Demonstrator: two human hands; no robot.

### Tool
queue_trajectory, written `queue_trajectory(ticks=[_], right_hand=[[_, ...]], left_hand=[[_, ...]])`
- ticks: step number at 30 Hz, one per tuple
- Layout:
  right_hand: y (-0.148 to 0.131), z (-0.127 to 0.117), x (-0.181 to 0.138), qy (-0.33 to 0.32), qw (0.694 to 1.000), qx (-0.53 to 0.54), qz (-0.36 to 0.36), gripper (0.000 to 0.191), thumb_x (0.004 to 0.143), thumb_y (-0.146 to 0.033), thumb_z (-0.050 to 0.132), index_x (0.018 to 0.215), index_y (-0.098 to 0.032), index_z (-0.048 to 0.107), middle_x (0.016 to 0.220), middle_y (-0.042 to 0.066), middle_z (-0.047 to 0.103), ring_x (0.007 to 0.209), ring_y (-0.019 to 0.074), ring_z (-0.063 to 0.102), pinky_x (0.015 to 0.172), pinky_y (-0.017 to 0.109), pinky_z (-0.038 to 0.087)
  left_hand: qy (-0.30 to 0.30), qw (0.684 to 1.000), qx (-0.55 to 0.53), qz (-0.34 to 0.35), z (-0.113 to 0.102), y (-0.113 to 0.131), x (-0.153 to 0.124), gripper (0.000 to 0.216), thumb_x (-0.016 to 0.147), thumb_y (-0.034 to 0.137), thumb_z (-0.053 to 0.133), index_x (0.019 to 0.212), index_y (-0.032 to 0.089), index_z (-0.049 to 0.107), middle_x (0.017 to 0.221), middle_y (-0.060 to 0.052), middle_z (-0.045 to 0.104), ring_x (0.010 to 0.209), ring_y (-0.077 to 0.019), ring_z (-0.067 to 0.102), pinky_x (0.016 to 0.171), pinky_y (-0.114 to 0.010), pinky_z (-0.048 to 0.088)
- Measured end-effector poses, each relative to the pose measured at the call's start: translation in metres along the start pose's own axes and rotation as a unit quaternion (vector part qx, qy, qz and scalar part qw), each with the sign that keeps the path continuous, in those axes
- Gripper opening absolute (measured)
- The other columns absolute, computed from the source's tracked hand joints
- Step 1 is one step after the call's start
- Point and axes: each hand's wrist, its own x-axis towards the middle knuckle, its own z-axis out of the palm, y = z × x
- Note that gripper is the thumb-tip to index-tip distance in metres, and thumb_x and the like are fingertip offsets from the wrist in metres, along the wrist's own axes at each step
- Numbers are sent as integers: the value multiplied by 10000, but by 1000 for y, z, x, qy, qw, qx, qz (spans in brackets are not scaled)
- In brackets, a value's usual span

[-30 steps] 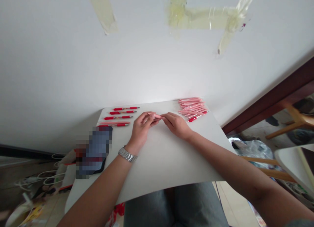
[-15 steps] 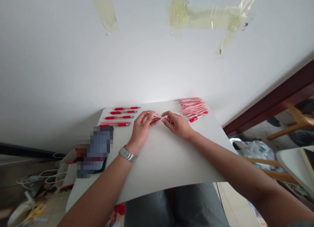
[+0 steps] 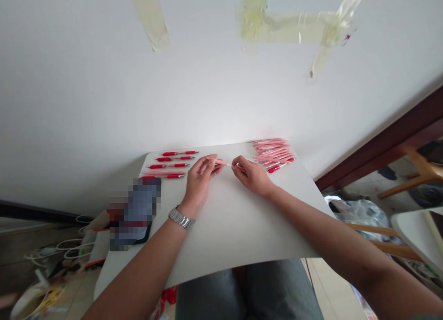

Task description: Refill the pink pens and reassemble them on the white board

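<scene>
Held a slim, pale pink plastic pen tube [image 3: 221, 162] in the left hand [image 3: 202, 172], pinched between thumb and fingers, above the smooth white desk [image 3: 235, 228], nearer the far edge than the near one. Curled the right hand [image 3: 252, 176] narrowly beside the thin whitish tip [image 3: 229, 164]; could not tell what, if anything, was gripped there. Seemed to risk bending the tip through a crooked pull, or dropping the tube through a loose pinch, perhaps to roll toward the heap of pink plastic pens [image 3: 273, 150] by the far right corner. Looked straight, smooth and slightly tilted down rightward, paler than the red-gripped pens [image 3: 169, 165] near the far left corner.
</scene>
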Motion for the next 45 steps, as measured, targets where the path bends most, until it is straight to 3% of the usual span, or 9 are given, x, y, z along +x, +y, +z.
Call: queue_trajectory(ticks=[16, 20, 24, 27, 30, 37, 45], right_hand=[[3, -2, 1, 2, 1000, 11, 10, 141, 1034, -362, 525, 1072, -239, 582, 798, -7, 663, 654, 152, 528, 631, 258, 323], [3, -3, 1, 1, 1000, 5, 15, 153, 1038, -367, 518, 1087, -239, 585, 807, -2, 667, 661, 156, 533, 629, 261, 318], [3, -2, 1, 4, 1000, 10, 15, 159, 1038, -375, 519, 1086, -238, 583, 801, -3, 669, 656, 156, 532, 632, 261, 324], [3, -2, 0, 4, 1000, 11, 15, 164, 1039, -377, 516, 1088, -238, 587, 811, 0, 674, 661, 157, 538, 634, 260, 330], [3, -2, 1, 4, 1000, 9, 19, 164, 1037, -380, 520, 1090, -241, 590, 805, -4, 668, 663, 158, 544, 634, 259, 333], [3, -2, 0, 2, 1000, 7, 13, 162, 1039, -380, 522, 1093, -244, 589, 804, -7, 666, 674, 160, 553, 645, 260, 340], [5, -1, 1, 0, 1000, 8, 11, 162, 1037, -383, 528, 1094, -245, 589, 808, -5, 670, 669, 159, 550, 642, 260, 335]], left_hand=[[97, 994, -6, 59, -6, 1, 9, 333, 934, 486, 782, 1093, 196, 734, 1083, -83, 754, 972, -175, 737, 954, -358, 604], [99, 985, 90, 107, -10, 5, 10, 303, 993, 502, 696, 1009, 200, 718, 976, -69, 744, 946, -184, 706, 917, -340, 579], [59, 947, 277, 150, -20, 6, 12, 278, 1046, 458, 606, 1043, 202, 715, 841, -38, 704, 809, -186, 666, 839, -322, 544], [34, 892, 412, 183, -27, 5, 13, 267, 1048, 399, 579, 1128, 198, 736, 998, -75, 726, 851, -206, 659, 834, -346, 533], [18, 851, 494, 177, -29, 4, 12, 254, 1044, 350, 561, 1127, 196, 744, 1001, -83, 711, 866, -220, 655, 839, -360, 524], [16, 817, 557, 148, -29, 5, 12, 136, 971, 285, 645, 1088, 244, 701, 861, -31, 704, 733, -220, 619, 710, -337, 437], [11, 794, 588, 152, -32, 0, 12, 128, 940, 272, 670, 1066, 270, 689, 819, -19, 689, 717, -226, 601, 628, -323, 346]])
